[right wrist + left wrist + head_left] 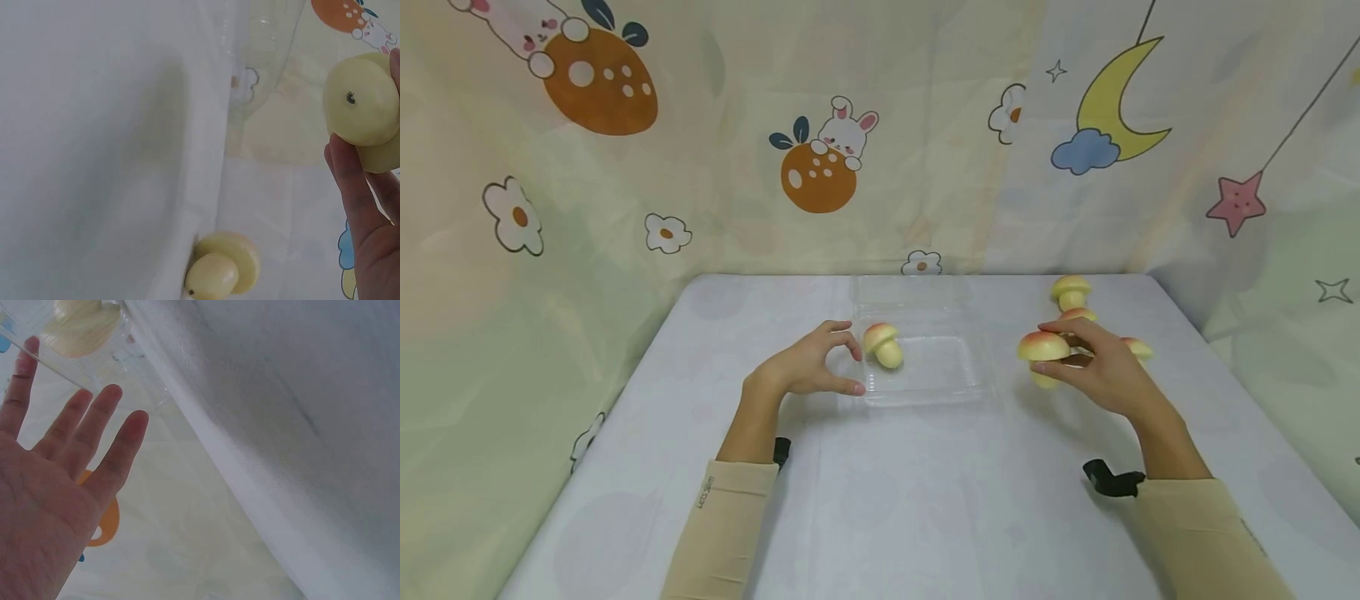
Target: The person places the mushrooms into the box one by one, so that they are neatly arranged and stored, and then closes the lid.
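In the head view my right hand (1108,367) pinches a toy mushroom (1042,346) with a red-tinted yellow cap, held above the table with its stem down. The right wrist view shows the stem end of this mushroom (359,103) between thumb and fingers. My left hand (805,362) is spread at the left side of a clear plastic box (932,398), thumb and fingers apart; whether the fingertips touch its wall I cannot tell. Inside the box, at its left, another mushroom (883,345) lies tilted. The left wrist view shows the left palm (44,494) with extended fingers.
Beyond and beside the right hand are more mushrooms: one at the back edge (1071,292), one partly hidden (1078,314), and one at the right (1138,347). The box's clear lid (913,290) lies open toward the back. A printed curtain (737,167) hangs behind the table.
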`<state>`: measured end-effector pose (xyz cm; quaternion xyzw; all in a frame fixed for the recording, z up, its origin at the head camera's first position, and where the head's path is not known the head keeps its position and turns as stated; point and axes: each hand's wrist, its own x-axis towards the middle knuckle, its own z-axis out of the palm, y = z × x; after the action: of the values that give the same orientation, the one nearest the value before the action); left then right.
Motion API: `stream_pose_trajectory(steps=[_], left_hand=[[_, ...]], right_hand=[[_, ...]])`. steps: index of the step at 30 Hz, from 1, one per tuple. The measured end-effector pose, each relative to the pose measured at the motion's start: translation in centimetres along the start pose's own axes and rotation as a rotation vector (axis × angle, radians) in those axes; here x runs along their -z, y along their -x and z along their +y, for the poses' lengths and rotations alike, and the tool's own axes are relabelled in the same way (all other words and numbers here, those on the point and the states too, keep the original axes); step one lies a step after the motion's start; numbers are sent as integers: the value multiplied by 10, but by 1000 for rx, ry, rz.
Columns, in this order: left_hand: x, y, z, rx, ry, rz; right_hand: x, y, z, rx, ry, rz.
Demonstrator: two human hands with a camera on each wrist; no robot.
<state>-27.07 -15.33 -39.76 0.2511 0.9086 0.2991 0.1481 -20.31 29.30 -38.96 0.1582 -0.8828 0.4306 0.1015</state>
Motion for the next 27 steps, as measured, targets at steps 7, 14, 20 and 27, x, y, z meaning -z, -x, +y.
stream_pose_trajectory(steps=[7,14,20,27], left_hand=[[0,0,-1,6,9,-2],[1,0,-1,5,-1,-2],[1,0,0,3,-4,-8],[2,-1,0,-2,2,-5]], right_hand=[[-15,-19,-7,-1,-54,-38],[-30,-33,-13,79,-69,-72],[-38,-45,-20,97,-73,-66],[-45,-61,-30,87,-58,-77]])
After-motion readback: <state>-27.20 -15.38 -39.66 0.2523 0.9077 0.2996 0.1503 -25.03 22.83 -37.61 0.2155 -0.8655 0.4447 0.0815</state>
